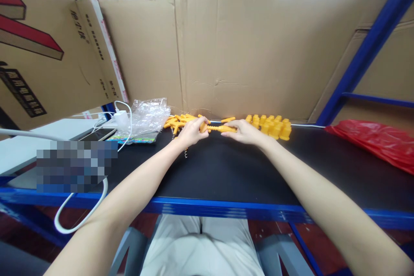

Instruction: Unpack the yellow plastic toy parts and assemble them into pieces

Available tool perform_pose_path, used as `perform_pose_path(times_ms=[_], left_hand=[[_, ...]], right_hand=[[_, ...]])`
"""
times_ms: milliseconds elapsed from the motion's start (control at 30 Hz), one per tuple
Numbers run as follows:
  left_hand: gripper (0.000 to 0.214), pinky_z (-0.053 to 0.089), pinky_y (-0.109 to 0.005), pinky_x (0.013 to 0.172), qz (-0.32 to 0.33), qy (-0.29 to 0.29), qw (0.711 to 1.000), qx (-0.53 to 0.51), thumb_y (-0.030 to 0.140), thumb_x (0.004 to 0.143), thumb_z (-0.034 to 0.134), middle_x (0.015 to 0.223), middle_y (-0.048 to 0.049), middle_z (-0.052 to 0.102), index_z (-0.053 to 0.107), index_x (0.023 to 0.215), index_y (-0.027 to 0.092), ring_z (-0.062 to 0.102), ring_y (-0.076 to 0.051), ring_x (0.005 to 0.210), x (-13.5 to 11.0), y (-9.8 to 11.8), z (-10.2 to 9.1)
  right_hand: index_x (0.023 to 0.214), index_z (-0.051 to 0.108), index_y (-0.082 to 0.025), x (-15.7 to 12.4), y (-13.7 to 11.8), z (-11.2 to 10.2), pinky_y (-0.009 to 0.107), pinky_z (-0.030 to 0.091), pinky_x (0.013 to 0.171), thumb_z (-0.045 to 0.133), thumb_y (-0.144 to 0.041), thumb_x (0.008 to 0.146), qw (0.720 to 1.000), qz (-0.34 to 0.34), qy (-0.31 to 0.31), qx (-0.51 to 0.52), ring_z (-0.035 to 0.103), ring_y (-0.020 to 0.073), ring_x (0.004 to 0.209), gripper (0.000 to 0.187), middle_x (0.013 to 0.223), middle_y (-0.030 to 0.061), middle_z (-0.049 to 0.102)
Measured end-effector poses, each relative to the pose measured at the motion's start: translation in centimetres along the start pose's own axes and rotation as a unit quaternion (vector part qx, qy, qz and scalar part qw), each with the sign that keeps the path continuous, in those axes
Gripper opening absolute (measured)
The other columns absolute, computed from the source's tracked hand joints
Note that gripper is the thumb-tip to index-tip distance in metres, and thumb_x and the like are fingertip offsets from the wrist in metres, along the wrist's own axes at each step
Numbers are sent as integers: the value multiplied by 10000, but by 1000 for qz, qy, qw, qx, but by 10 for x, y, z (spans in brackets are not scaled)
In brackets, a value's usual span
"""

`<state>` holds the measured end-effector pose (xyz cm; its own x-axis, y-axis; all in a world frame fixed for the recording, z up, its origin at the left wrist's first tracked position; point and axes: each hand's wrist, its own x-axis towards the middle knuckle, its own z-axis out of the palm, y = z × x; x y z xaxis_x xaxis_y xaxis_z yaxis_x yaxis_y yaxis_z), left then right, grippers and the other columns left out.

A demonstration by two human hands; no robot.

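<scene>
One yellow ribbed stick, over the desk, pinched toward opposite ends by left hand and right hand, each grip narrow; its slim middle could snap under uneven twisting.

The held piece is yellow, tabletop black

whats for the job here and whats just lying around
Likely the job:
yellow ribbed piece, in left hand and right hand
loose yellow parts
standing yellow parts
metal spiral

Probably lying about:
red plastic
clear plastic bag
white charger
</scene>
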<state>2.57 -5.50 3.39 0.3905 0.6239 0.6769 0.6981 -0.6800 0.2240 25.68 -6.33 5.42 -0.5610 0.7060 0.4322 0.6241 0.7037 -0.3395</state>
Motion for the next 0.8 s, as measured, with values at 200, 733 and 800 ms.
perform_pose_path(times_ms=[200, 733, 800], left_hand=[[216, 413, -242, 696, 20, 11, 1000, 3, 168, 717, 580, 784, 2, 604, 541, 928, 191, 557, -144, 711, -1, 2, 0], [222, 439, -282, 738, 43, 10, 998, 44, 158, 732, 573, 895, -57, 644, 540, 951, 172, 602, -181, 800, -3, 4, -2], [227, 441, -284, 741, 42, 10, 998, 47, 154, 727, 576, 903, -54, 645, 541, 950, 176, 604, -181, 804, -3, 3, -2]], right_hand=[[850, 699, -127, -2, -12, -9, 235, 273, 478, 624, -512, 729, 993, 56, -22, 97, 365, 76, 494, 410, 619, -4, 554], [663, 645, -138, 3, -8, 0, 253, 322, 485, 657, -527, 685, 958, 100, -39, 266, 412, 84, 478, 390, 515, -21, 494], [625, 622, -141, 4, -7, 2, 252, 317, 484, 649, -537, 694, 955, 100, -46, 276, 408, 83, 477, 403, 508, -24, 485]])
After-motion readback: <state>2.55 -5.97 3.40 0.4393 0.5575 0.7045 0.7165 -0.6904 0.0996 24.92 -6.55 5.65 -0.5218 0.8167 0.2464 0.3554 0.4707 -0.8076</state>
